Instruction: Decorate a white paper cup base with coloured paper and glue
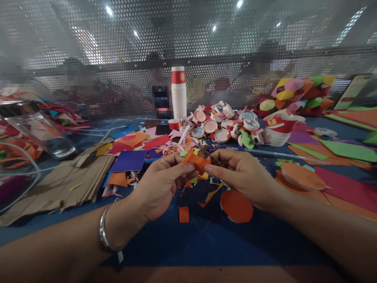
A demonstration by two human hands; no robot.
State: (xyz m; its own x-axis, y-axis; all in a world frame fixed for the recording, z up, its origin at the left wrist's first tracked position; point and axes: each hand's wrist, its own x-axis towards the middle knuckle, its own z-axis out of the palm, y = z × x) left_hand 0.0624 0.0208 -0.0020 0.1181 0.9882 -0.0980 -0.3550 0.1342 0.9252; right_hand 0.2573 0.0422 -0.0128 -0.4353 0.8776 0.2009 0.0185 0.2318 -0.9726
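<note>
My left hand [163,181] pinches a small folded piece of orange paper [198,160] between thumb and fingers. At the paper's right edge, the thumb and fingers of my right hand [241,173] are closed on it too. A thin dark object [216,160] shows by my right fingertips; its kind is unclear. Below the hands, a small orange paper square [184,214] and an orange paper disc [237,206] lie on the blue table [165,243]. Paper scraps [213,192] are scattered under and behind the fingers.
Behind the hands is a pile of cut cup bottoms [210,125] beside a tall stack of paper cups [178,94]. Cardboard [67,181] and a tipped clear container [50,133] lie left. Coloured paper sheets [347,184] spread right. People sit beyond a perforated screen [200,43].
</note>
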